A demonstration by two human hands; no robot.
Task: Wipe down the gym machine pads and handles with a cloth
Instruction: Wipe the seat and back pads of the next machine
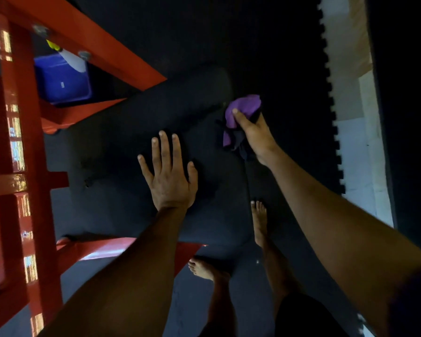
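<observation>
A dark padded bench seat [122, 186] of a red-framed gym machine fills the middle of the head view. My left hand [168, 176] lies flat on the pad with its fingers straight and spread. At the pad's far right edge my right hand [253, 135] grips a bunched purple and dark cloth [238, 113], the thumb pressing on the purple part. A second dark pad [180, 98] slopes away beyond the seat.
The red steel frame [17, 154] stands along the left and crosses at top left. A blue bin [63, 81] with a spray bottle [68, 54] sits behind it. My bare feet [258, 220] stand on black interlocking floor mats [301, 69]; pale tile floor [355, 132] lies at the right.
</observation>
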